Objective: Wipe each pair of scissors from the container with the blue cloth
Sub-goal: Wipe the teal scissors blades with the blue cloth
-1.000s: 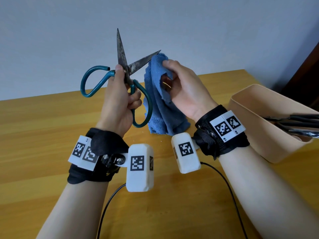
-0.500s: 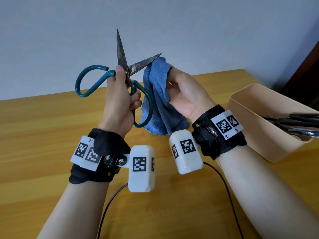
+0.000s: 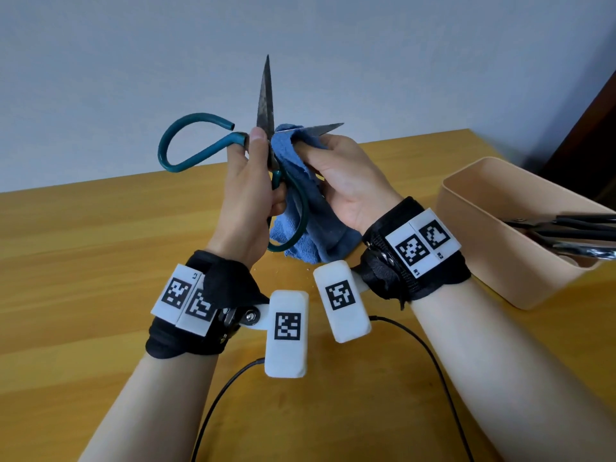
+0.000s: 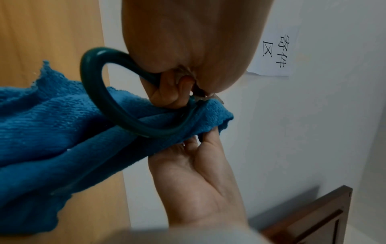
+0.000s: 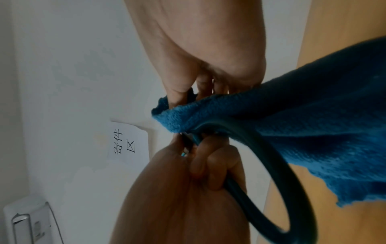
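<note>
We see the left hand (image 3: 248, 198) with its grip clenched round the teal-handled scissors (image 3: 266, 105) near the pivot, thumb up along the joint, holding them above the wooden surface (image 3: 83, 261) with the blades spread open: one blade points straight up, the other points right toward the container (image 3: 480, 228). One handle loop sticks out on the side away from the container, the other hangs below the left hand, seen close in the left wrist view (image 4: 117, 105) and the right wrist view (image 5: 277, 173). The right hand (image 3: 346, 181) sits between the scissors and the container, its grip grasping the blue cloth (image 3: 300, 208), fingers and thumb pinching the cloth around the base of the right-pointing blade, only the blade tip showing past the cloth. The rest of the cloth hangs down behind the lower handle loop, touching it. The beige container stands on the surface, well apart from the scissors on the right-hand side, with more scissors (image 3: 566, 235) lying in it, dark handles over its rim. Both wrists wear black straps with white tagged camera units (image 3: 286, 331), cables (image 3: 430, 355) trailing on the surface. Wrist views show a paper sign (image 4: 275, 51) on the wall.
</note>
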The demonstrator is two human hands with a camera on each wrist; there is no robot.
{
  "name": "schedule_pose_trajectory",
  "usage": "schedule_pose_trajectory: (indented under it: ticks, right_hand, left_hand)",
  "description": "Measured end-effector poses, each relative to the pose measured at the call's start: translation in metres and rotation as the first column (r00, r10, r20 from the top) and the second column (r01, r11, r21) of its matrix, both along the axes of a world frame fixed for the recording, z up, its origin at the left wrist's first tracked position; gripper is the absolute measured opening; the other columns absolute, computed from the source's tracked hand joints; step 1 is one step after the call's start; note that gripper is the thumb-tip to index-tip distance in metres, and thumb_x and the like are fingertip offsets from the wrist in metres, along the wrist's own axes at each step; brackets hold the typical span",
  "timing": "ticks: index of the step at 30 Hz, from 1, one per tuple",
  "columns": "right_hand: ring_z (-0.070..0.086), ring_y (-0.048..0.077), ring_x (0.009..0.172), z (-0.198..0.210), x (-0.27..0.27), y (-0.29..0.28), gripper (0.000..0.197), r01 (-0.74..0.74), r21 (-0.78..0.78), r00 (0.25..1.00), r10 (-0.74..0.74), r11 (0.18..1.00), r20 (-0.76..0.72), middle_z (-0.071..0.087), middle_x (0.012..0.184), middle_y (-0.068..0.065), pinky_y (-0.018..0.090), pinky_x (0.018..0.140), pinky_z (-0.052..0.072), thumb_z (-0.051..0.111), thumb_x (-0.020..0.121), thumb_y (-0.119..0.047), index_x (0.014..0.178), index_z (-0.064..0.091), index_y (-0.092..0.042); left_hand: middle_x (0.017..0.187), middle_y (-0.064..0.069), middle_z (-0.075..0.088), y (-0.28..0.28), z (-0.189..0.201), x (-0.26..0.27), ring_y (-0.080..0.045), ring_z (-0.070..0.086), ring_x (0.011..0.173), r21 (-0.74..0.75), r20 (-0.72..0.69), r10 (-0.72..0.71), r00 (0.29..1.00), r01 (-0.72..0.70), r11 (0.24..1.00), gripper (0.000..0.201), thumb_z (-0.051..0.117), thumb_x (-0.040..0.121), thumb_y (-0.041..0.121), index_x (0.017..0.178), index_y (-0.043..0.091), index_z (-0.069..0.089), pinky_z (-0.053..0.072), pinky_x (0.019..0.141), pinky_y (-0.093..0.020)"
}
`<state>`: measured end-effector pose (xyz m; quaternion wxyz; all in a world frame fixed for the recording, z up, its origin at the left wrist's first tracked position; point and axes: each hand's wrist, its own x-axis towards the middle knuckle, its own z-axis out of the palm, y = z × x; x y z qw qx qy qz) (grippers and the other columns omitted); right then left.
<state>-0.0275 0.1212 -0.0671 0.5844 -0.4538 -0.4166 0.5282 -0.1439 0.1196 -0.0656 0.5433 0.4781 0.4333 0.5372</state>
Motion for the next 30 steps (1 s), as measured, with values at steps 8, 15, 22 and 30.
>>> schedule_pose_trajectory:
  ticks: [8,15,22,30]
  right_hand:
    - [0.065,0.017,0.066,-0.0023,0.0013,0.0044,0.012,0.026,-0.033,0.998,-0.028,0.999,-0.051,0.069,0.082,0.013,0.025,0.060,0.055,0.061,0.095,-0.006,0.092,0.071,0.000]
    - [0.069,0.027,0.078,-0.0020,0.0015,0.0027,0.011,0.067,-0.071,0.996,-0.071,0.995,-0.060,0.073,0.095,0.023,0.039,0.076,0.058,0.065,0.094,-0.011,0.093,0.070,-0.002]
    - [0.063,0.036,0.094,0.0000,0.0005,0.0030,0.027,0.039,-0.077,0.994,-0.047,0.996,-0.100,0.067,0.114,0.031,0.056,0.098,0.048,0.062,0.096,-0.012,0.112,0.066,0.009]
    - [0.070,0.027,0.081,0.0022,0.0072,0.0037,0.014,0.013,-0.023,0.990,-0.016,1.000,-0.139,0.073,0.093,0.018,0.039,0.079,0.059,0.061,0.096,-0.008,0.100,0.070,0.003]
  left_hand:
    - [0.072,0.006,0.036,-0.0004,-0.0002,-0.0017,-0.008,0.030,0.045,0.035,-0.031,0.046,0.998,-0.045,0.998,0.022,0.038,0.109,0.036,0.098,0.017,0.036,0.026,0.042,-0.021]
    - [0.069,0.007,0.034,-0.0031,-0.0028,0.0043,-0.008,0.030,0.047,0.066,-0.061,0.025,0.998,-0.021,0.998,0.025,0.037,0.109,0.037,0.093,0.019,0.036,0.026,0.041,-0.021]
    - [0.073,0.004,0.032,-0.0018,0.0013,-0.0009,-0.009,0.028,0.045,0.075,-0.056,0.014,0.998,-0.010,0.997,0.025,0.038,0.109,0.037,0.092,0.019,0.037,0.024,0.042,-0.022]
    - [0.075,0.004,0.034,0.0004,-0.0001,-0.0016,-0.009,0.030,0.045,0.076,-0.073,0.001,0.997,0.005,0.997,0.026,0.038,0.109,0.038,0.093,0.017,0.035,0.024,0.043,-0.022]
